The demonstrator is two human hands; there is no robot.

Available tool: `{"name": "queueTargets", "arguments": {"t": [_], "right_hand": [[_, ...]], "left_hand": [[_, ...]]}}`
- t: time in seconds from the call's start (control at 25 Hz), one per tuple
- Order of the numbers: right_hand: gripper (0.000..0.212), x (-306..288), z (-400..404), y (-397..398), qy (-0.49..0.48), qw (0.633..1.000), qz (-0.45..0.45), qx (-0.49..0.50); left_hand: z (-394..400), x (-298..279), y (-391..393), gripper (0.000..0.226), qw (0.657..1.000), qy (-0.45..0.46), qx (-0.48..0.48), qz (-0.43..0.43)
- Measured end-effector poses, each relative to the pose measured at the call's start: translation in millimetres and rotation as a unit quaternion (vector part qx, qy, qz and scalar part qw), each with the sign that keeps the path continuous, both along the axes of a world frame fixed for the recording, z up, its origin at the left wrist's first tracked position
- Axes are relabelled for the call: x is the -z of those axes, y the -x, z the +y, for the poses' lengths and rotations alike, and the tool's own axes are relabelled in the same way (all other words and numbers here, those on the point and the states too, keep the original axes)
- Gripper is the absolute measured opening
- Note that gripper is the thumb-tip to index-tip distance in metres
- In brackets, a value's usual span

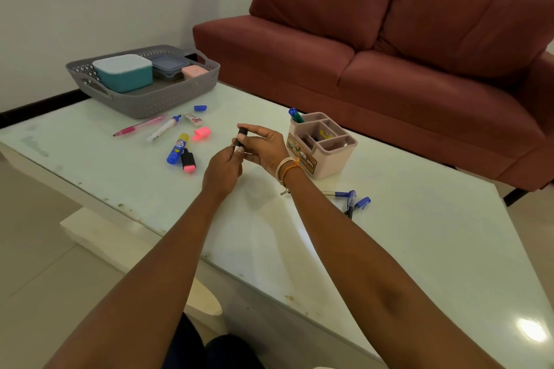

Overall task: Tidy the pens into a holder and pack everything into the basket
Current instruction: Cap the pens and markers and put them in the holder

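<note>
Both forearms are left bare of sleeves. Thread bands (pixel 287 169), cream and orange, are worn just behind the right hand (pixel 263 147).

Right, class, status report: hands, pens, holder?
Both hands gripping one marker. Holder holds two pens. Loose pens, caps on table.

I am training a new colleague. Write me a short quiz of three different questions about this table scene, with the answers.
1. True or false: the pink cap is fitted on the pink highlighter.
2. How many lidded boxes lie in the grey basket?
3. What do both hands hold? A) glue stick B) black-capped marker C) eraser

Key
1. False: the cap lies apart on the table.
2. Three: teal box, grey-blue box, pink box.
3. B: left hand and right hand hold the marker.
</note>
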State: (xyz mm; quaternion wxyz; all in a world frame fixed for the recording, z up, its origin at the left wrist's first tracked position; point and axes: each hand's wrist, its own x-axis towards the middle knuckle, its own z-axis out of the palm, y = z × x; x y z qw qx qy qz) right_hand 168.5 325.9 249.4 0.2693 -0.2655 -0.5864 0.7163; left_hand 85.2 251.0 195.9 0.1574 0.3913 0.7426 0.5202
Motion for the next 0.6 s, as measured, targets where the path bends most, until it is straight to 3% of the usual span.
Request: {"name": "queueTargets", "arguments": {"t": [0.16, 0.32, 0.44, 0.52, 0.6], "right_hand": [[0.038, 2.2, -1.9, 0.8, -0.076, 0.996, -0.046, -0.031], [0.038, -2.3, 5.2, -17.2, -0.125, 0.991, -0.052, 0.009], [0.038, -20.7, 19.1, -41.0, -0.119, 0.992, -0.01, 0.042], [0.036, -40.9, 35.2, -61.3, -0.169, 0.981, 0.025, 0.095], [0.036, -63.3, 52.1, -83.6, -0.238, 0.958, 0.039, 0.154]], "left_hand": [[-0.7, -0.4, -0.4, 0.039, 1.0, 0.015, 0.003, -0.024], [-6.1, -5.4, -7.3, 0.04, 0.997, 0.049, 0.05, 0.025], [-10.7, -4.0, -9.2, 0.047, 0.993, 0.06, 0.057, 0.084], [-13.2, -2.9, -13.1, 0.047, 0.987, 0.081, 0.053, 0.132], [-13.7, -1.0, -19.2, 0.046, 0.96, 0.115, 0.056, 0.249]]}}
